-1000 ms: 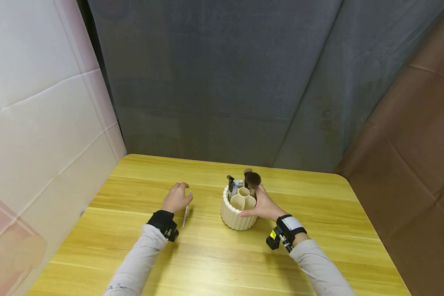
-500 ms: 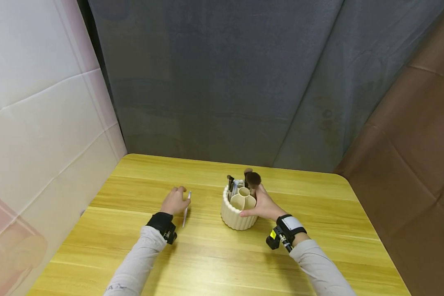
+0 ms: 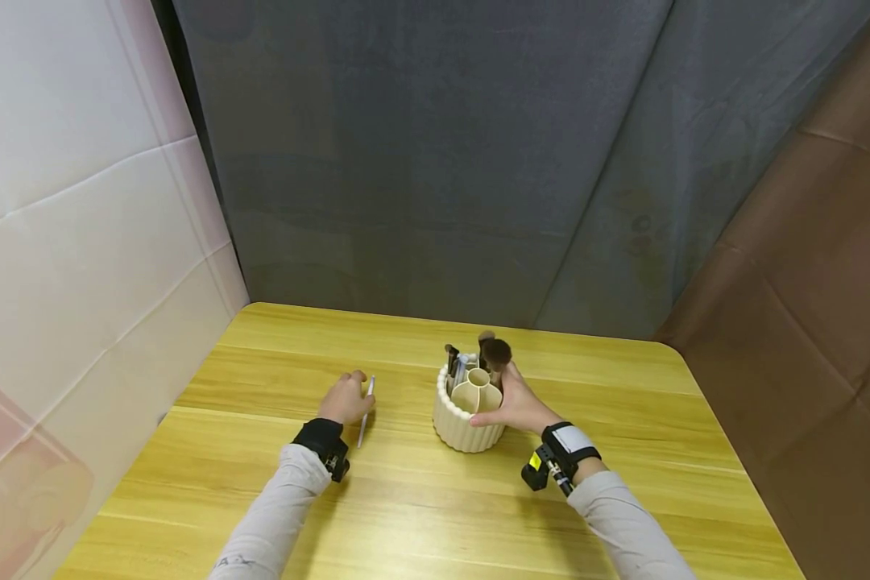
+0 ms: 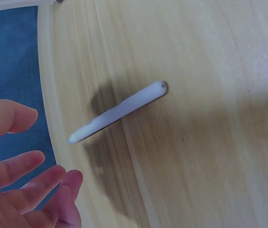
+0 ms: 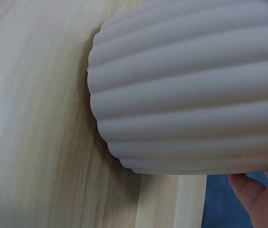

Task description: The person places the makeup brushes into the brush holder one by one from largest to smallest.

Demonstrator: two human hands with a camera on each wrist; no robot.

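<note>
From the head view, a person in pale grey sleeves works at a yellow wooden table (image 3: 420, 515) set against a grey cloth backdrop. The left hand (image 3: 345, 399) rests low on the tabletop, its fingers loosely spread, right beside a slim white pen-shaped stick (image 3: 366, 412) that lies flat on the wood, running from near the fingertips back toward the wrist; from here it cannot be told whether a fingertip touches the stick. To its right stands a round, cream-coloured ribbed holder (image 3: 467, 419) with inner compartments, carrying several upright cosmetic brushes, among them a fluffy dark-brown brush head (image 3: 495, 351) at the far side. The right hand (image 3: 518, 403) is curled round the holder's right flank, thumb along the near rim, fingers reaching up by the brush. In the left wrist view, the white stick (image 4: 117, 112) lies alone on the pale wood with its own shadow beneath, and the left hand's fingers (image 4: 27, 183) hang relaxed and parted at the lower left, clear of the stick and grasping nothing. In the right wrist view, the ribbed wall of the holder (image 5: 190, 90) fills the frame, standing on the table, and a fingertip of the right hand (image 5: 259, 197) shows at the lower right pressed against its base.
</note>
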